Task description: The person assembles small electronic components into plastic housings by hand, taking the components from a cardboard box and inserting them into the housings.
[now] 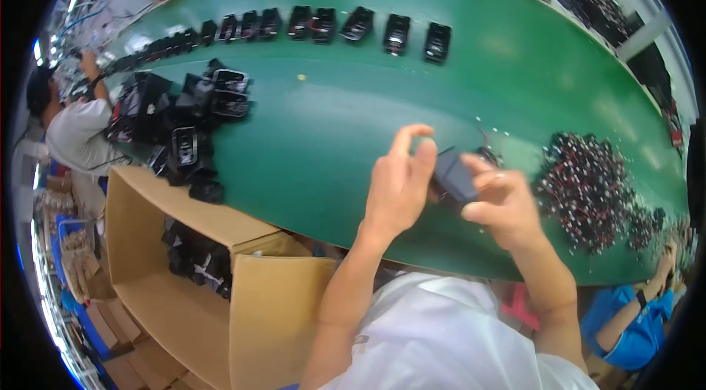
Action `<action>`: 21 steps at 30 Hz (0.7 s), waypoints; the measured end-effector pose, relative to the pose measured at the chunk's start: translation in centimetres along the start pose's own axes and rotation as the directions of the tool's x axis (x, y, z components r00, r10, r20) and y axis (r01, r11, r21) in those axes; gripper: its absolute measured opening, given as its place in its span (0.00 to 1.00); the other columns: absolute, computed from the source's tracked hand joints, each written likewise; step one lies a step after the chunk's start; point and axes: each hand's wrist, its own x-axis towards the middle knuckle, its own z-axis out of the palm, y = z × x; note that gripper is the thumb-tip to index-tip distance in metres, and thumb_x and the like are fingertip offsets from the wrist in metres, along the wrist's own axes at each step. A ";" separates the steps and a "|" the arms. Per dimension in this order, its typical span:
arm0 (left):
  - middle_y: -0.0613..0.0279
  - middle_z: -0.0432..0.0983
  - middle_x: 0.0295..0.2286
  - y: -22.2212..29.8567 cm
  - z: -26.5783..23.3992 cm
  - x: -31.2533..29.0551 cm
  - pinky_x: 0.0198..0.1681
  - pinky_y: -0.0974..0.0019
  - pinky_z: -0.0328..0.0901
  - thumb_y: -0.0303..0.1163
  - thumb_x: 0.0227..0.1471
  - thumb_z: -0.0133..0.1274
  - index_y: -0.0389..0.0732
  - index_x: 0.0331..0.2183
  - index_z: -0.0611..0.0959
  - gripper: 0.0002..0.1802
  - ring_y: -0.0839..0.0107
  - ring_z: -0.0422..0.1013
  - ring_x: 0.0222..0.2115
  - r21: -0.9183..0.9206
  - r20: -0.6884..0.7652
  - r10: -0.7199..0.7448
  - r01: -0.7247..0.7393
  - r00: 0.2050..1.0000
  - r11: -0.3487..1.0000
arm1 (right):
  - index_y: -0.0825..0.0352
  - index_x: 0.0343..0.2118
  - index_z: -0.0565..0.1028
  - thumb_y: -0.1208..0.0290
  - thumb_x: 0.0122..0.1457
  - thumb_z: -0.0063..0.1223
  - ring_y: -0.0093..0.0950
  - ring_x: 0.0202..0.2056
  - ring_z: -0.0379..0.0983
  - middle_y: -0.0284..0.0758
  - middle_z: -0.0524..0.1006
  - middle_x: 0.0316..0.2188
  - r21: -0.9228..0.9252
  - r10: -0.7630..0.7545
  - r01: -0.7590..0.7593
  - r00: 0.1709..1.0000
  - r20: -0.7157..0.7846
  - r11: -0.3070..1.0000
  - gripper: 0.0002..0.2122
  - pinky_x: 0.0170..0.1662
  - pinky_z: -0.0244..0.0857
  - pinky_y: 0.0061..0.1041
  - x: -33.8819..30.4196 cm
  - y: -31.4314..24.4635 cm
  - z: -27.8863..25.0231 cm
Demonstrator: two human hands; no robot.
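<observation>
A black plastic housing (457, 176) is tilted just above the green table, with its smooth dark side up. My right hand (507, 202) grips its right side between the thumb and fingers. On its other side is my left hand (398, 188), the forefinger raised and bent and the thumb apart from it, near the housing's left edge. Whether the left thumb touches the housing is hard to tell, and its lower fingers are hidden. Just beyond the right fingers lie a few small wired parts (488, 157) with dark red leads.
A long row of black housings (358, 24) runs along the green table's (331, 140) far side. More housings (187, 143) are heaped at left, above an open cardboard box (169, 302). Wired parts (588, 191) form a pile at right. Co-workers sit at left (81, 125) and right (629, 320).
</observation>
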 end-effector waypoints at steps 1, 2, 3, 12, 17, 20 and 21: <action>0.57 0.77 0.21 -0.3 -1.0 0.8 0.27 0.65 0.67 0.47 0.61 0.52 0.35 0.49 0.73 0.26 0.67 0.74 0.22 0.018 -0.029 0.006 -0.005 1.000 1.000 | 0.70 0.32 0.82 0.77 0.46 0.71 0.36 0.55 0.68 0.47 0.72 0.55 -0.165 -0.142 0.132 0.988 -0.056 0.977 0.10 0.58 0.62 0.39 0.5 -0.5 0.1; 0.56 0.77 0.29 -1.3 -2.2 2.2 0.37 0.61 0.66 0.47 0.61 0.52 0.37 0.51 0.73 0.26 0.65 0.72 0.31 0.332 -0.341 0.250 -0.133 0.906 0.934 | 0.70 0.31 0.82 0.76 0.44 0.71 0.36 0.54 0.69 0.46 0.72 0.55 -0.532 -0.299 0.219 0.952 -0.068 0.818 0.10 0.58 0.62 0.38 1.5 -2.5 -0.1; 0.55 0.76 0.37 -2.2 -3.8 3.2 0.46 0.58 0.66 0.47 0.60 0.51 0.39 0.53 0.73 0.26 0.62 0.71 0.40 0.636 -0.509 0.531 -0.119 0.678 0.762 | 0.69 0.30 0.82 0.74 0.43 0.72 0.36 0.54 0.69 0.45 0.73 0.54 -0.813 -0.448 0.243 0.894 -0.025 0.529 0.11 0.57 0.62 0.37 2.9 -4.1 -0.6; 0.48 0.57 0.61 -7.9 -14.9 5.7 0.62 0.39 0.51 0.48 0.50 0.58 0.41 0.60 0.67 0.41 0.40 0.51 0.62 0.679 -0.710 0.278 0.523 0.647 0.515 | 0.63 0.28 0.82 0.62 0.42 0.72 0.43 0.54 0.68 0.40 0.76 0.50 -0.988 -0.428 -0.028 0.903 0.041 -0.152 0.13 0.56 0.64 0.39 16.4 -1.8 -8.6; 0.53 0.70 0.52 -6.7 -11.4 4.4 0.58 0.50 0.59 0.47 0.50 0.59 0.41 0.49 0.78 0.28 0.50 0.62 0.56 0.755 -0.629 0.390 0.409 0.673 0.513 | 0.61 0.35 0.82 0.59 0.42 0.71 0.48 0.57 0.64 0.43 0.73 0.53 -0.970 -0.442 -0.051 0.895 0.061 -0.237 0.18 0.58 0.62 0.42 15.7 -1.6 -9.3; 0.55 0.73 0.46 -6.3 -7.6 1.8 0.55 0.52 0.60 0.38 0.49 0.61 0.40 0.44 0.81 0.20 0.52 0.64 0.52 0.817 -0.489 0.458 0.207 0.742 0.538 | 0.63 0.37 0.80 0.65 0.47 0.68 0.41 0.53 0.69 0.42 0.75 0.51 -0.995 -0.462 0.048 0.883 0.082 -0.084 0.15 0.55 0.64 0.39 10.8 -3.2 -7.5; 0.56 0.73 0.45 -6.3 -6.1 0.9 0.55 0.52 0.60 0.35 0.49 0.62 0.40 0.43 0.82 0.18 0.52 0.65 0.51 0.828 -0.453 0.485 0.152 0.748 0.539 | 0.65 0.37 0.80 0.67 0.49 0.66 0.38 0.48 0.74 0.41 0.77 0.47 -0.987 -0.451 0.151 0.886 0.106 0.064 0.13 0.52 0.67 0.37 9.1 -3.5 -7.1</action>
